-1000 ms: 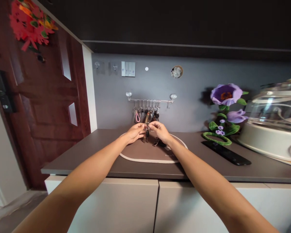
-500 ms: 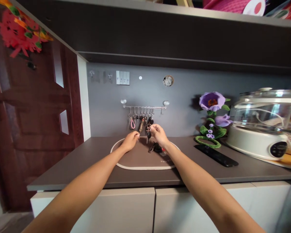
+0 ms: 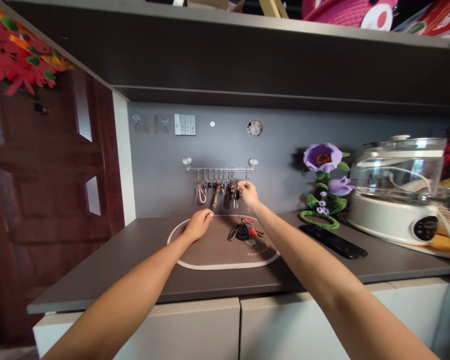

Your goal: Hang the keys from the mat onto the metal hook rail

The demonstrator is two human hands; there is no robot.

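Observation:
My right hand [image 3: 249, 196] is raised to the right part of a clear hook rail [image 3: 219, 169] on the grey wall. Its fingers pinch a key ring, and the dark fob and keys [image 3: 236, 196] dangle below them. Several key bunches hang from the rail, among them one with a pink loop [image 3: 202, 195] and one with a patterned brown holder [image 3: 216, 196]. Over the brown mat [image 3: 206, 255], my left hand [image 3: 199, 223] is closed; anything inside its fingers is hidden. Between my arms, a pile of keys and fobs [image 3: 243, 231] with a red piece lies on the mat.
To the right stand a purple knitted flower [image 3: 323, 157], a black phone [image 3: 333, 242] lying flat, and a white appliance with a clear top [image 3: 392, 215]. A dark shelf [image 3: 247, 60] overhangs the counter [image 3: 127, 270]. At the left is a reddish-brown door [image 3: 41, 215].
My right hand has lifted the keys up to the rail's hooks. My left hand stays low over the mat, closed. The view has shifted slightly.

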